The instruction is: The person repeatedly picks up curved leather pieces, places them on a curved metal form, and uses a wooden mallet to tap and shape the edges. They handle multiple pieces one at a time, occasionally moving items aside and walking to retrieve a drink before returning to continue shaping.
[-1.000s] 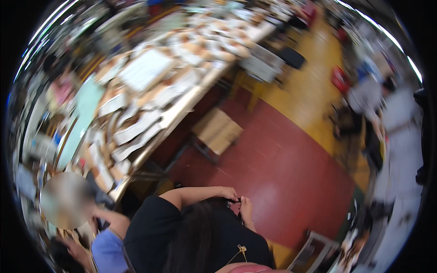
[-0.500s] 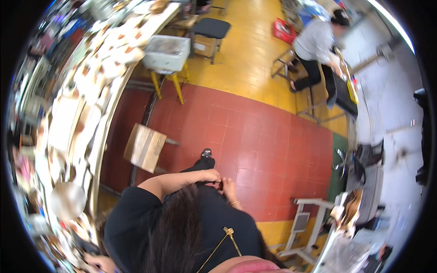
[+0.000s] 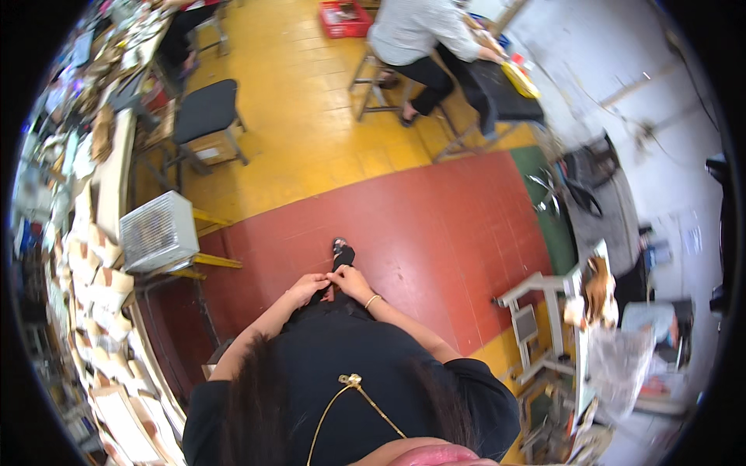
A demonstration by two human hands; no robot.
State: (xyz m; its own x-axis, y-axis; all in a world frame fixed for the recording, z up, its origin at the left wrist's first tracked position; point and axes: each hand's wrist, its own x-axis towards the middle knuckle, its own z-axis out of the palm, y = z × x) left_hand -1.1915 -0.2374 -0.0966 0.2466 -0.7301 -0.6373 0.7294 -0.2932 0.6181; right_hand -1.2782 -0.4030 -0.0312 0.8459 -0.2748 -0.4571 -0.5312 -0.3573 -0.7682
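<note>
My left hand (image 3: 311, 286) and my right hand (image 3: 351, 281) meet in front of my body at waist height, over the red floor. Their fingers are pinched together at the tips. Anything between them is too small to make out. A bracelet circles my right wrist. Below the hands show my dark trousers and one foot in a black sandal (image 3: 339, 247). Neither hand touches the benches around me.
On my left runs a long bench with pale shoe parts (image 3: 101, 287). A grey crate on a yellow-legged stand (image 3: 159, 233) juts out there, near a black stool (image 3: 206, 111). Ahead, a seated co-worker (image 3: 423, 31) works at a black table. A metal frame (image 3: 536, 311) stands right.
I have moved forward and turned rightward, so the crate and stool now lie further left and the co-worker nearer the middle. My hands stay together at the waist.
</note>
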